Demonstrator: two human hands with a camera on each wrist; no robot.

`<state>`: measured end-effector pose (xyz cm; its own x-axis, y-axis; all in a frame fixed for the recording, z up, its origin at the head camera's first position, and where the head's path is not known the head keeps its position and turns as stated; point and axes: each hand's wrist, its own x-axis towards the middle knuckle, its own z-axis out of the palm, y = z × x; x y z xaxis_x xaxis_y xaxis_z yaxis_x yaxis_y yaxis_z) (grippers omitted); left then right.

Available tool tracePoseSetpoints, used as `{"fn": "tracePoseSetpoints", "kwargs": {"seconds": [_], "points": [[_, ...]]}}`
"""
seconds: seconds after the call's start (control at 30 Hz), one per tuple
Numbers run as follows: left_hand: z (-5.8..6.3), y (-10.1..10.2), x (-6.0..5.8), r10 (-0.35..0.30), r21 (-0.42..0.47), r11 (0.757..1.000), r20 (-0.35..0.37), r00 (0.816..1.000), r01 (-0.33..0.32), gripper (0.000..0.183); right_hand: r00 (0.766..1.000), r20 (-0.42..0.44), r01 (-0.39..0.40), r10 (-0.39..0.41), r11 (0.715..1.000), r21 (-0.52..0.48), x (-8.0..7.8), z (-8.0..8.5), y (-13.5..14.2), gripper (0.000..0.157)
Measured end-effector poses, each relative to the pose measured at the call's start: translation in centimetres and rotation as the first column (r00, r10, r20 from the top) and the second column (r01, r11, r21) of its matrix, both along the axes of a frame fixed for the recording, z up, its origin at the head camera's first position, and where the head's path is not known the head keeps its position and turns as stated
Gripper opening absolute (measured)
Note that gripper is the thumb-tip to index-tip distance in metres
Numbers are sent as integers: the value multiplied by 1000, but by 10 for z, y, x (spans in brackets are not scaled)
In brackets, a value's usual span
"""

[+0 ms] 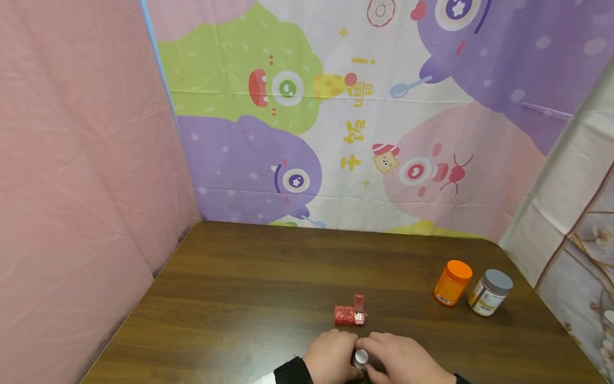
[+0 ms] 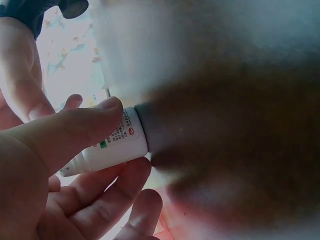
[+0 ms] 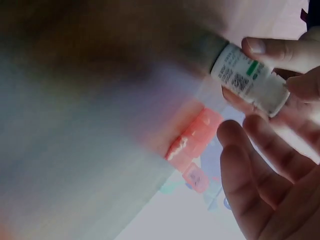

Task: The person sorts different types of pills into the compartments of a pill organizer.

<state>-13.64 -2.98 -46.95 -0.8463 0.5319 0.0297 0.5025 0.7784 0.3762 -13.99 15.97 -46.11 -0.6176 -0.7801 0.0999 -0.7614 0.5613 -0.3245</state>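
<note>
My left hand (image 1: 330,354) grips a small white bottle (image 2: 112,145) with printed label text, thumb on one side and fingers on the other. Its round whitish top (image 1: 362,356) shows between both hands in the head view. My right hand (image 1: 408,356) is at the top end, thumb and forefinger on either side; how firmly they press cannot be told. The other right fingers (image 3: 237,170) extend away from the bottle. Just beyond the hands lies a red pill box (image 1: 344,315), one lid raised and whitish contents in that compartment.
An orange jar (image 1: 451,288) with an orange lid stands to the right on the brown wooden table (image 1: 230,288). Beside it is a white jar (image 1: 488,298) with a grey lid. A printed cartoon curtain (image 1: 345,202) hangs behind, a pink one (image 1: 86,160) on the left.
</note>
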Motion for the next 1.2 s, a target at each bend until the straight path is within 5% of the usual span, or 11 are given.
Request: {"fn": "tracePoseSetpoints", "kwargs": {"seconds": [0.23, 0.37, 0.57, 0.7, 0.9, 1.07, 1.2], "points": [[-1, 1, -1, -1, -16, 1000, -10, 1000, 1, 25, 992, -104, -69, 68, 998, -5, -2, -2, 2, 21], [-3, 2, -1, -1, -5, 1000, -5, 1000, 1, 24, 996, -94, -10, 7, 999, -37, 0, -4, 1, 6], [-4, 2, -2, -3, -3, 1000, 26, 1000, 3, 22, 994, 14, 106, -106, 994, -16, 1, -3, 3, 25], [-4, 2, -2, 1, -6, 1000, 13, 1000, -1, 24, 1000, 10, 16, -15, 998, -62, -2, -1, 5, 12], [-3, 1, -2, 3, -25, 1000, -1, 1000, -3, 25, 989, -77, -134, 129, 989, -59, -6, -2, 7, 24], [-4, 2, -2, -4, -37, 999, -31, 1000, 3, 24, 998, -56, -39, 36, 998, -51, -4, -3, 5, 7], [-4, 2, -2, -11, -36, 999, -47, 999, 9, 23, 997, -22, 80, -80, 997, -8, -2, -5, 3, 28]]}}
